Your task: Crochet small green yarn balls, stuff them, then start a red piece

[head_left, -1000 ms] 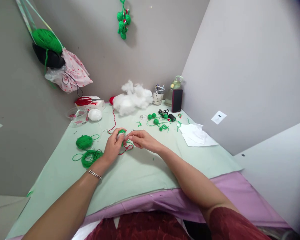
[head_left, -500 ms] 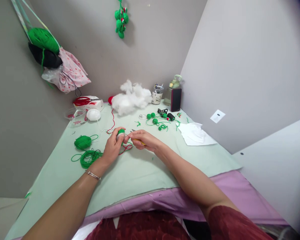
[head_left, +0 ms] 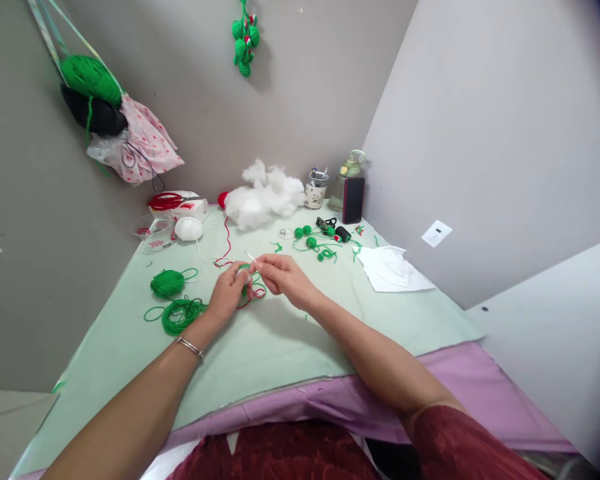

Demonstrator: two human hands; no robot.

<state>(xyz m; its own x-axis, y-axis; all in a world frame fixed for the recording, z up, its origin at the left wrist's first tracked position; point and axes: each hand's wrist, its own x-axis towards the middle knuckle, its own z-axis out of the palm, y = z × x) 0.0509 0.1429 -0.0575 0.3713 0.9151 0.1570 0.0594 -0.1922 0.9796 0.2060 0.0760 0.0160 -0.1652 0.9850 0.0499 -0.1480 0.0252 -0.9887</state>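
Firstly, upper left of the frame: pink dotted pouch [head_left: 153, 143], hanging, with green yarn above it. Left of centre: green skein [head_left: 167, 284]; above it, red-handled scissors [head_left: 166, 201] on a white box; below, green yarn coil [head_left: 180, 317], loosely wound; white yarn ball [head_left: 189, 229]. Centre: left hand [head_left: 226, 291], fingers curled closely round a small green piece [head_left: 243, 268], mostly hidden in the grip, above the cloth. Slim pale tool [head_left: 251, 256], tip towards upper left, pinched between thumb and fingertips of the right hand [head_left: 283, 275], just beside the left. Behind, white stuffing [head_left: 265, 200]. Right of centre: green balls [head_left: 311, 243], on strands; upright phone [head_left: 353, 201]. Farther right: white sheet [head_left: 394, 270], crumpled.
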